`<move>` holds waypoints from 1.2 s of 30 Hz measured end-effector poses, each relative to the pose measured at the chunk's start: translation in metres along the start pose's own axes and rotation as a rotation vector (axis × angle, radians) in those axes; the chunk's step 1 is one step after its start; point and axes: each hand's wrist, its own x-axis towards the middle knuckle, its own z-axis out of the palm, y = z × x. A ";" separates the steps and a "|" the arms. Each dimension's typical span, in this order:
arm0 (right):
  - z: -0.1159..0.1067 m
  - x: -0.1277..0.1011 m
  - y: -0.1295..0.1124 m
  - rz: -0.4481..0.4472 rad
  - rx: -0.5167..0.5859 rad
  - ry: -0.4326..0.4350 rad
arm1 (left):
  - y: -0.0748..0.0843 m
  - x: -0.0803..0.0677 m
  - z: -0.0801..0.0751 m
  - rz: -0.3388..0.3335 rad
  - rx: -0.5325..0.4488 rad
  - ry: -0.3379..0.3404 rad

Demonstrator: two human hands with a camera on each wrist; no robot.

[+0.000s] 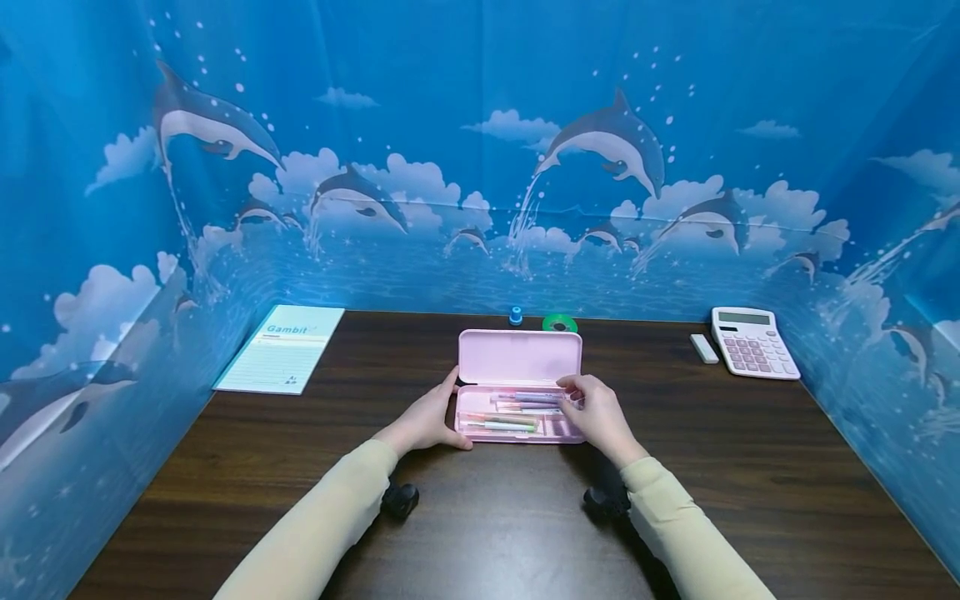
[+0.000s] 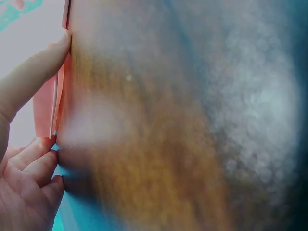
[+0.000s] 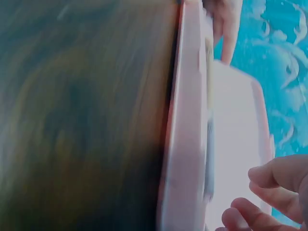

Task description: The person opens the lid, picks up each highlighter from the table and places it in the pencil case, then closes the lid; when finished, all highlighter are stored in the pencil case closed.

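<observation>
A pink pencil case (image 1: 519,355) lies open on the table, its lid raised at the back. Inside are several pens (image 1: 501,427), grouped in the left and middle parts. My left hand (image 1: 423,418) grips the case's left end, thumb at the front corner and fingers at the back near the hinge. The left wrist view shows that thumb (image 2: 36,72) against the case's edge. Over the right end of the case is my right hand (image 1: 600,414), its fingers bent. In the right wrist view, the fingertips (image 3: 262,177) are apart with nothing seen between them.
Behind the case stand a small blue bottle-like item (image 1: 515,316) and a green roll of tape (image 1: 559,322). A notepad (image 1: 281,350) lies at the left. An eraser-like white block (image 1: 704,348) and a calculator (image 1: 753,342) lie at the right. A dolphin-printed curtain (image 1: 450,100) surrounds the table.
</observation>
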 end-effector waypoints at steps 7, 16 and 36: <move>-0.010 0.001 0.027 0.171 -0.008 -0.105 | -0.001 0.000 0.001 0.009 0.021 0.009; -0.007 0.005 0.036 0.245 0.127 -0.192 | -0.001 -0.001 0.001 0.010 0.020 0.014; -0.006 0.006 0.036 0.301 0.364 -0.196 | 0.001 0.000 0.001 0.004 0.012 0.020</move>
